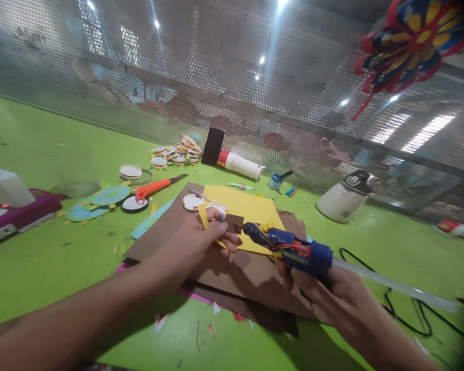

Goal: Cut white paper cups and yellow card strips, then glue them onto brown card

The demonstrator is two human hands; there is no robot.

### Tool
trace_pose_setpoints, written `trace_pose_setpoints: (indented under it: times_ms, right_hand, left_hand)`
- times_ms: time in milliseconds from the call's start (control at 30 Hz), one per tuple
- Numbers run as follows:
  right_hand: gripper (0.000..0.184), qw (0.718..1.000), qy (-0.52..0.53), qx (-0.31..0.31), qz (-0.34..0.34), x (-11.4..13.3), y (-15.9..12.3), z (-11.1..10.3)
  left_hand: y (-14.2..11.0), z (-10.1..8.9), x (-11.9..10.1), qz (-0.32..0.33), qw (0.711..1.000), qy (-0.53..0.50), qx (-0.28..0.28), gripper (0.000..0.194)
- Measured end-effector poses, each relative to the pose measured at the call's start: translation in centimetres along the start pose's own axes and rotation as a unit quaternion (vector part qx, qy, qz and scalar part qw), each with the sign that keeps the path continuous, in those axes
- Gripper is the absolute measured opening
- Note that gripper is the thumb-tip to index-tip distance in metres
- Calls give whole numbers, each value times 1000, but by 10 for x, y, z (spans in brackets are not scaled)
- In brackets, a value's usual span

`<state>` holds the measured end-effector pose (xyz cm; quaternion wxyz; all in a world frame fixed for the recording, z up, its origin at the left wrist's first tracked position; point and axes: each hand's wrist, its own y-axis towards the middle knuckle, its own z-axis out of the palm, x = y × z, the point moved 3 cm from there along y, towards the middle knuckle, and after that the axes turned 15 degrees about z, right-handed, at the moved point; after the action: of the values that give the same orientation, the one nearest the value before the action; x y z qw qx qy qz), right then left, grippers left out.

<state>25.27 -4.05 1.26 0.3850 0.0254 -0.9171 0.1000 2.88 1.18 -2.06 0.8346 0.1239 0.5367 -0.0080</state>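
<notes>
My right hand [325, 288] grips a blue hot glue gun [288, 245], its clear glue stick [390, 286] jutting out of the back. The nozzle points left, close to the fingertips of my left hand [212, 234]. A small brown paper piece [235, 223] is pinched in that hand, and a yellow paper strip [203, 216] loops by the thumb and index finger. Below both hands lie a yellow sheet [255, 203] and brown cardboard [158, 232]. Another small brown square [242, 259] rests on the cardboard. A white disc [193, 202] sits beyond my left hand.
An orange cutter knife [154, 189] lies left of the cardboard, by blue paper discs [110, 196]. Paper cups [242, 165], white discs [178, 152] and a black upright block [213, 146] stand at the back. A white bottle [346, 198] and black cord [406, 319] are right; a purple power strip [38, 211] left.
</notes>
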Motion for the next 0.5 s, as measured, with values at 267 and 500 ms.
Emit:
trace_pose_setpoints:
  times_ms: [267,500]
  right_hand:
    - [31,1000,-12,-6,1,-4,-1,-2]
    - [39,999,-13,-24,23,-5,-1,-2]
  left_hand:
    - [-2,6,-9,-6,1000,22,1,13]
    - [-2,3,-5,-2,999,33,13,11]
